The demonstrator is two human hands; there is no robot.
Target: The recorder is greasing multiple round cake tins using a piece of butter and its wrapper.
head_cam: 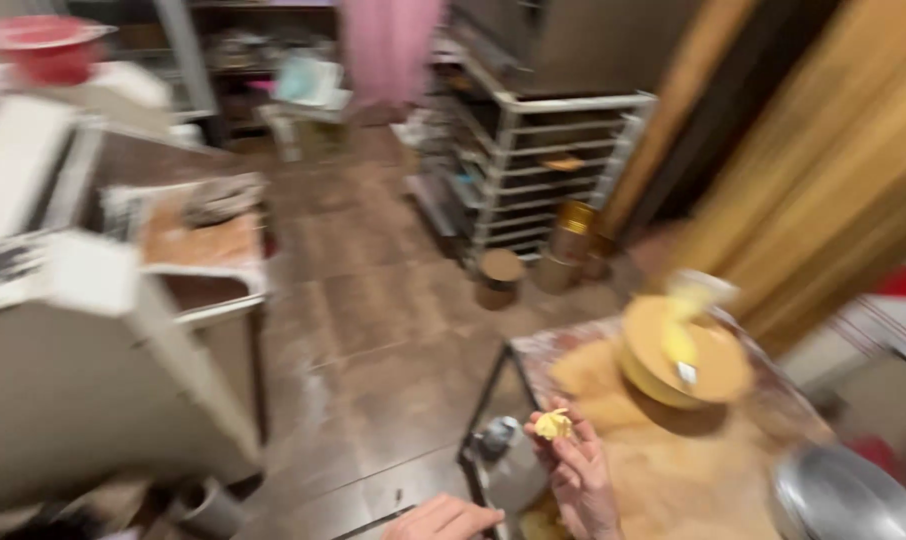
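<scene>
The picture is blurred by motion. My right hand (576, 468) is raised over the near edge of a floury work table (673, 480) and pinches a small yellow lump of dough (553, 425) between its fingertips. My left hand (443, 520) shows only partly at the bottom edge, fingers loosely apart, holding nothing that I can see. Behind the right hand a yellow bowl (683, 360) stands on the table with a pale scoop or spatula (685, 320) resting in it.
A metal bowl (843, 495) sits at the table's right corner. A white rack of shelves (533, 165) stands across the brown tiled floor (373, 320), with round tins (573, 235) at its foot. A white counter unit (83, 340) fills the left.
</scene>
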